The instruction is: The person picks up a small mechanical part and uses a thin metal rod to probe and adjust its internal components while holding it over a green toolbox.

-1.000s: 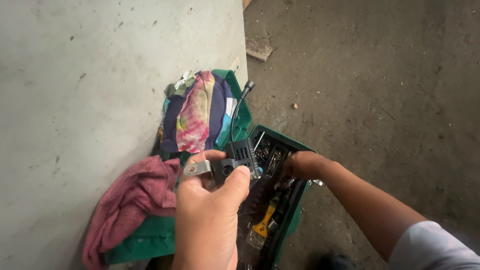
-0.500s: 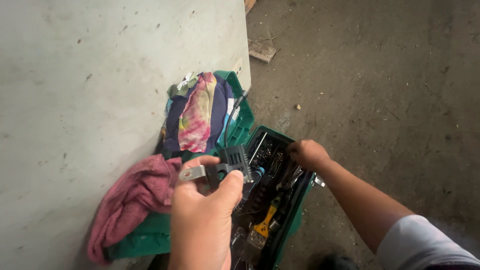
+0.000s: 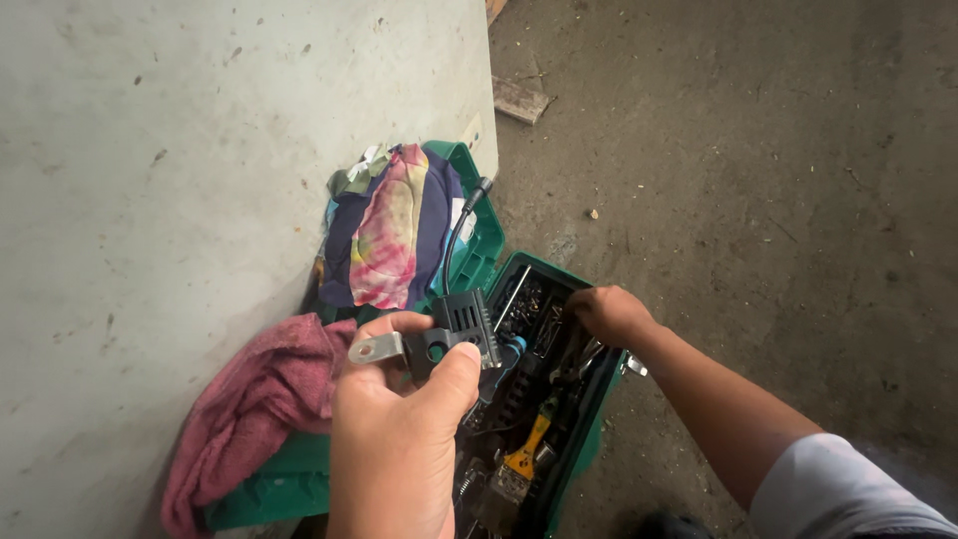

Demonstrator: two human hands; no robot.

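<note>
Over the toolbox [image 3: 599,439], your left hand [image 3: 399,439] pinches a black part [image 3: 454,339] between thumb and fingers; your right hand [image 3: 609,314] reaches inside, fingers hidden.

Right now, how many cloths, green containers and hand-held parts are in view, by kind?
Cloths: 2, a pink rag and a tie-dye cloth.
Green containers: 2, an open toolbox and a crate.
Held parts: 1, a black part with metal tab in the left hand.
Total: 5.
</note>
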